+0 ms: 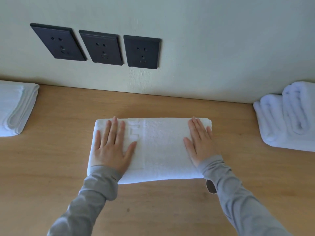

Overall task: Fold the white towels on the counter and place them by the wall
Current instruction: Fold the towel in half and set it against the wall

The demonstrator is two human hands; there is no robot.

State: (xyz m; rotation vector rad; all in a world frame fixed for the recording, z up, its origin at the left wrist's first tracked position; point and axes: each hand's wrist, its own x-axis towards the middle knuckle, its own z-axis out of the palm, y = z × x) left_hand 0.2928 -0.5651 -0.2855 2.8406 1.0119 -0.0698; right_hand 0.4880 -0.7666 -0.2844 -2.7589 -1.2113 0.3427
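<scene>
We are pressing the folded towel [158, 150] with left hand [111, 147] and right hand [200, 143], fingers spread flat; sliding it toward the wall [204, 48] may be loosening the folds.

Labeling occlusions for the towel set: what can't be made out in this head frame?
- Left stack: cut off by the left edge, count unclear.
- Right pile: cut off by the right edge.
- Folded towel: layers underneath hidden; both ends covered by left hand and right hand.
- Dark item: mostly behind the right sleeve, unidentifiable.
</scene>
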